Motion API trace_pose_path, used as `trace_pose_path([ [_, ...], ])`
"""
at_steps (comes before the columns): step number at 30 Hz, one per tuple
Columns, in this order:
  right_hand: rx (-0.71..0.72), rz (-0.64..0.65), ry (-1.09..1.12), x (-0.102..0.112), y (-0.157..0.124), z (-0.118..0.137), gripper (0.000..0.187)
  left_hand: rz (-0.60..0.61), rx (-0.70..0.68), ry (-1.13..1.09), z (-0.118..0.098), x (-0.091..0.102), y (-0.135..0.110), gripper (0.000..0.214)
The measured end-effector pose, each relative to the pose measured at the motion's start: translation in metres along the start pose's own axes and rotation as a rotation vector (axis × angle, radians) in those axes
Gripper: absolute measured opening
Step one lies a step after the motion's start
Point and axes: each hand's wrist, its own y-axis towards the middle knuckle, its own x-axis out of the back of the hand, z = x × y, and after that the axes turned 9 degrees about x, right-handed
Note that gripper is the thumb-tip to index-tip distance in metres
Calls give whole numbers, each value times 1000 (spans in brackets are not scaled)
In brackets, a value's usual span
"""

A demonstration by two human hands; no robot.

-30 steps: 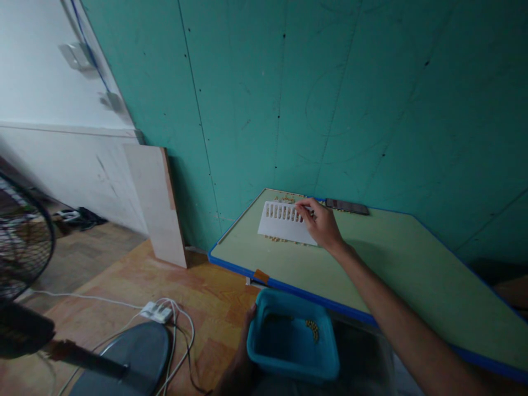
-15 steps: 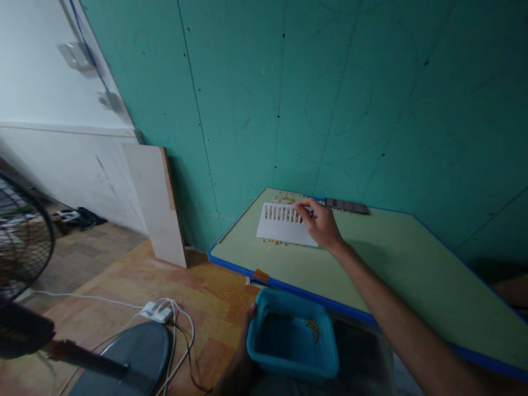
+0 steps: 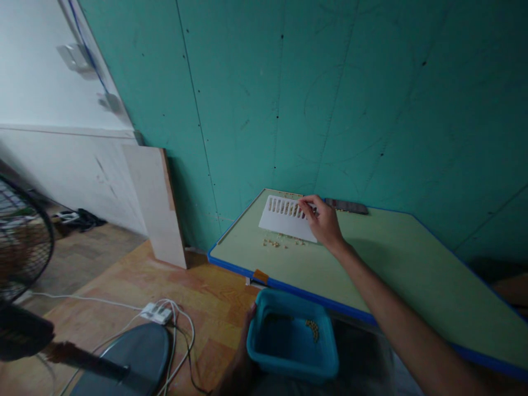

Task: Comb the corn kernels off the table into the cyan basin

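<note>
My right hand (image 3: 323, 219) is closed on the right end of a flat white slotted plate (image 3: 284, 225), which has a row of oblong slots along its far side. The plate lies low over the green table (image 3: 388, 264), and small tan bean-like pieces (image 3: 275, 244) are scattered at its near edge. A few more pieces show along its far edge by the wall. Below the table's front edge, my left hand (image 3: 246, 335) grips the left side of a blue plastic tub (image 3: 289, 360). A small heap of round tan beans (image 3: 312, 330) sits inside the tub. Most of my left fingers are hidden.
A dark phone (image 3: 346, 206) lies at the table's back edge against the green wall (image 3: 243, 110). On the floor to the left are a fan base (image 3: 136, 355), a white power strip (image 3: 157, 312) and loose cords. A board (image 3: 154, 203) leans upright behind them.
My right hand has pushed the slotted plate slightly toward the wall. More loose pieces now show at its near edge and fewer at its far edge. My left hand and the tub have stayed put.
</note>
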Motion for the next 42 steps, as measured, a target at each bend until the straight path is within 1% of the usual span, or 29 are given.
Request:
trace_pose_path([
  [4, -8, 31, -5, -3, -2, -2, 32, 4, 3, 6, 3, 2, -1, 35],
  [10, 8, 73, 11, -5, -3, 1, 27, 11, 14, 12, 4, 4, -3, 34],
  [29, 10, 81, 93, -7, -4, 9, 25, 0, 28, 37, 2, 3, -5, 35],
  [42, 6, 114, 104, -7, -5, 12, 31, -5, 14, 39, 1, -2, -6, 34],
])
